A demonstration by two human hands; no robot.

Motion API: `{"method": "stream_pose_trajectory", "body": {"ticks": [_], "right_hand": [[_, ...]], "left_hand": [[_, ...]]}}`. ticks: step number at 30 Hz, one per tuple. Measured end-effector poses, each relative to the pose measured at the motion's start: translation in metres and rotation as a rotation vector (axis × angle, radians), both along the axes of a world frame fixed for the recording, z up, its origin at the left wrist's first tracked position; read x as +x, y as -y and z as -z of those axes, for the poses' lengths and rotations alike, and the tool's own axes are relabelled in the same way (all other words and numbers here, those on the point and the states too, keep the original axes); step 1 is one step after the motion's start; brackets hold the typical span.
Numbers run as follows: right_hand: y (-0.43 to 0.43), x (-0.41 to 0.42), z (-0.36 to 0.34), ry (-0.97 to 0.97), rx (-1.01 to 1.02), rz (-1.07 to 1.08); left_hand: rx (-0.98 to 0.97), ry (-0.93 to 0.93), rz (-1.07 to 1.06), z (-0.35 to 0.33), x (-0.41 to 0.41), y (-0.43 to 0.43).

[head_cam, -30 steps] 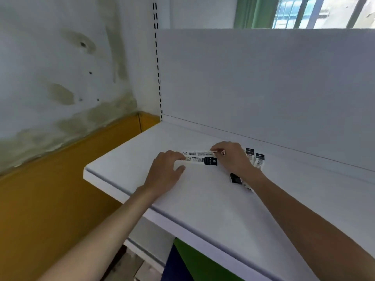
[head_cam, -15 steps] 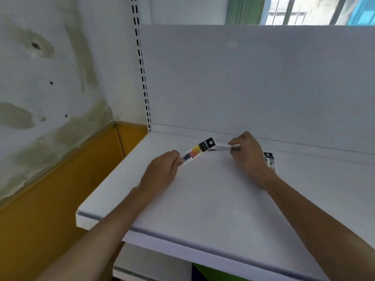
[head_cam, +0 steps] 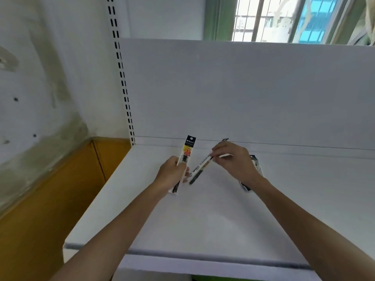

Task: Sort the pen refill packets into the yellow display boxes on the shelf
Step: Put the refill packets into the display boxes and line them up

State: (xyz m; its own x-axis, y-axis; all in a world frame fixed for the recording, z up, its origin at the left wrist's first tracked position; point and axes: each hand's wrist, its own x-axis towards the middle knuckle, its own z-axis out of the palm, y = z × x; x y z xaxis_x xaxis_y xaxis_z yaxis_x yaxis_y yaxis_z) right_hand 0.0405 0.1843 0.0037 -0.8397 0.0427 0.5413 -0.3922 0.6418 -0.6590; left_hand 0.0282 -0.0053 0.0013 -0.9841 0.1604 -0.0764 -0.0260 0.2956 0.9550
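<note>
At frame centre the left hand [head_cam: 172, 175] grips one refill packet [head_cam: 187, 151] upright; the right hand [head_cam: 235, 161] pinches a second packet [head_cam: 200, 168] slanted beside it (comparing labels, I'd guess).

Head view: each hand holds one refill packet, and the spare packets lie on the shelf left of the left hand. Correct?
No. The left hand holds the yellow-labelled packet and the right hand the slanted packet, but the spare packets lie on the shelf by the right wrist, not left of the left hand. The head view shows this.
</note>
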Motion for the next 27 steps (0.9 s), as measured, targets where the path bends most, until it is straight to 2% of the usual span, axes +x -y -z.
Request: {"method": "stream_pose_trajectory", "body": {"ticks": [3,6,9,12,15,20,24,27], "right_hand": [[0.015,0.008,-0.008,0.049,-0.1,-0.029],[0.025,0.011,-0.011,0.049,-0.14,-0.029],[0.03,0.011,-0.006,-0.013,-0.076,0.007],[0.035,0.015,0.002,-0.07,-0.007,0.038],[0.038,0.024,-0.002,0.002,-0.2,0.105],[0.021,0.039,-0.012,0.189,-0.578,0.165],[-0.014,0.061,-0.027,0.364,-0.773,0.01],[-0.051,0.084,-0.034,0.4,-0.792,0.008]], "left_hand": [[-0.087,-0.051,0.085,-0.006,0.004,-0.006],[0.01,-0.045,0.2,-0.006,0.008,-0.008],[0.063,-0.039,0.182,-0.001,0.01,-0.008],[0.031,-0.128,0.16,0.001,0.012,-0.013],[0.014,-0.194,0.152,0.001,0.02,-0.022],[0.174,-0.174,0.263,-0.011,0.04,-0.054],[0.12,-0.248,0.335,-0.018,0.059,-0.088],[0.139,-0.179,0.431,-0.022,0.078,-0.123]]}}
